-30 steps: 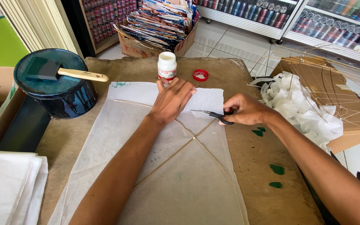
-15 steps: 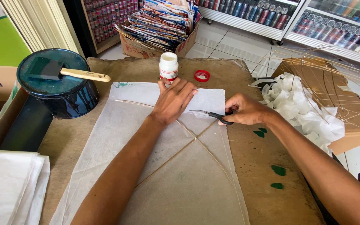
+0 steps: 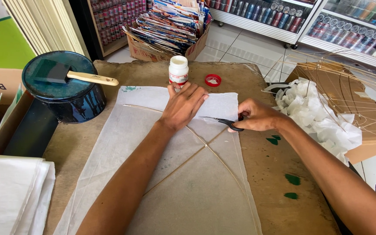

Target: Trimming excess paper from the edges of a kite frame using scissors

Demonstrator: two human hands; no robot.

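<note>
Scissors [image 3: 223,122] clenched in right hand [image 3: 257,115] fingers, left hand [image 3: 182,105] flat, released, on paper [image 3: 153,148].

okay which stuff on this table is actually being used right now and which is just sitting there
In use:
left hand pressing the white paper sheet
right hand working the scissors
thin stick frame on the sheet

Lying about:
glue bottle, open
red cap
foam brush on the dark tin
crumpled paper scraps

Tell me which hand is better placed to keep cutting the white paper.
Right. The right hand already grips the scissors at the white paper edge, while the left hand lies flat on it, probably best left as the hold-down.
</note>
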